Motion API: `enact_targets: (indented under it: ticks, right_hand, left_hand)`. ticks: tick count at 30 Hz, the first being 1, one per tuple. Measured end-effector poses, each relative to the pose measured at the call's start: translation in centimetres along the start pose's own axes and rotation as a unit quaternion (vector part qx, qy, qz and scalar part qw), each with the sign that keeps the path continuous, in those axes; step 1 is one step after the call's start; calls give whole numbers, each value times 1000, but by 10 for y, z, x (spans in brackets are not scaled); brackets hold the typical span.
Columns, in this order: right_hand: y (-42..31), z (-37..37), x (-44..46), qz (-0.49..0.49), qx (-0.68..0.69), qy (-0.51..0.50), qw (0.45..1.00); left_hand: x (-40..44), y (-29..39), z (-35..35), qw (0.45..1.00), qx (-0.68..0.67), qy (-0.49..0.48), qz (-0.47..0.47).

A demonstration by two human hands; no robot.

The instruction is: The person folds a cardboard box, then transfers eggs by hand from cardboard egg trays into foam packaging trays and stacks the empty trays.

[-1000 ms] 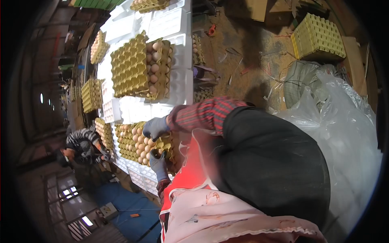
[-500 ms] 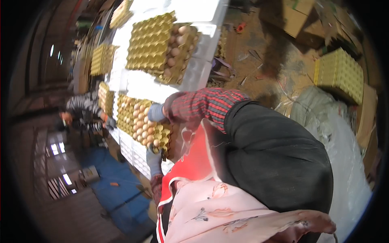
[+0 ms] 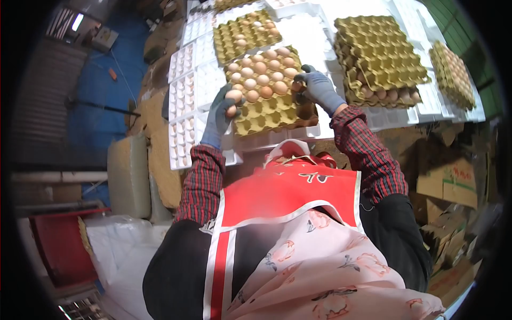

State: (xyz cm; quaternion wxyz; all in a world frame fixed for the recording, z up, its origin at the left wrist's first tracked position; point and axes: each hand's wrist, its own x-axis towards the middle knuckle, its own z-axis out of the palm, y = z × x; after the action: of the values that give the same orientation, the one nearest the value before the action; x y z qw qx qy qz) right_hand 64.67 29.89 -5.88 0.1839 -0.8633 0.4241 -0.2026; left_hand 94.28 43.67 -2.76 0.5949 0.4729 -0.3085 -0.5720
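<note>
An egg tray (image 3: 266, 118) of yellowish pulp lies in front of me, its far rows filled with brown and pale eggs (image 3: 260, 68) and its near rows bare. My left hand (image 3: 217, 114), in a grey-blue glove with dark fingertips, is at the tray's left edge, its fingers curled round two eggs (image 3: 234, 96). At the right edge my right hand (image 3: 318, 89), gloved alike, has its fingers closed against an egg (image 3: 297, 86); the fingers partly hide what they hold. Just beyond is a second pulp tray (image 3: 229, 40) with a few eggs in it.
White plastic trays (image 3: 182, 85) with egg cups cover the table, some holding eggs. Stacked pulp trays (image 3: 376, 50) with eggs underneath stand to the right, beside another filled tray (image 3: 452, 74). Cardboard boxes (image 3: 447, 173) lie on the floor at right.
My view has swung round, so the tray now lies straight ahead. Both hands remain at its sides, the left now curled round eggs. The other person is out of view.
</note>
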Motion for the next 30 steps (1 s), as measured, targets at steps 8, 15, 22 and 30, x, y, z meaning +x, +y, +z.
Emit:
enact_targets:
  ticks: [8, 15, 22, 30]
  right_hand:
    - [-28, 5, 39, -46, -234, -84, 967]
    - [-54, -19, 34, 182, 465, -2, 866]
    - [-218, 85, 38, -249, 188, -250, 917]
    - [-253, 200, 34, -337, -179, -384, 841]
  left_hand:
    - [55, -1, -11, 427, 900, -67, 51]
    - [51, 2, -88, 840, 523, -13, 145]
    - [-111, 1, -156, 765, 628, 128, -57]
    - [-118, -62, -158, 618, 774, 131, -37]
